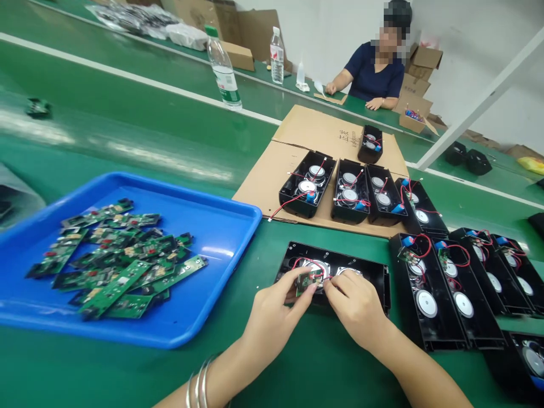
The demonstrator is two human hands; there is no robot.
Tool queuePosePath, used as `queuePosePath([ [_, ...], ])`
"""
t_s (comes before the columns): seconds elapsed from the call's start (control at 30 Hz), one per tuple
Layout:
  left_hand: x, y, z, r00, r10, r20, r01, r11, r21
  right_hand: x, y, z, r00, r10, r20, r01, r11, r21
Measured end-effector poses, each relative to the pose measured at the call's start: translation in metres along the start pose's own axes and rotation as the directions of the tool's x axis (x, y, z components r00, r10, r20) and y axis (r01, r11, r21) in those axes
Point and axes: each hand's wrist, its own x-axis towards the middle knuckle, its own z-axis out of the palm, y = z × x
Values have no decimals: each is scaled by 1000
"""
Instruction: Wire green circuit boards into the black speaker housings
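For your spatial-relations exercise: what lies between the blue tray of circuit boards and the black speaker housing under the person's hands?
Only bare green table separates blue tray from speaker housing, in the head view.

Both forearms are bare, no sleeves; thin silver bangles [199, 385] ring the left wrist, the right hand [357, 306] wears nothing.

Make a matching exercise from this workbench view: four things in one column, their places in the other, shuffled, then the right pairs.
Things
1. small green circuit board with red wires
2. heap of green circuit boards
3. clear plastic water bottle with green cap
4. row of open black speaker housings

Places
A. on the flat brown cardboard sheet
B. in the blue plastic tray
C. pinched between the left hand and right hand
D. upright on the green bench, far side

Pairs: 1-C, 2-B, 3-D, 4-A
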Motion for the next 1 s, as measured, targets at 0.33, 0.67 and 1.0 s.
queuePosePath([
  [0.33,1,0,-1,998,-52,20,54,996,-78,2,-3,0,1000,-24,9,25,999,-41],
  [0.67,4,-3,-6,964,223,147,-240,964,113,-4,0,2,985,172,20,-173,973,150],
  [1.0,5,-1,-8,960,198,199,-208,978,31,-5,4,11,995,88,-46,-87,996,17],
])
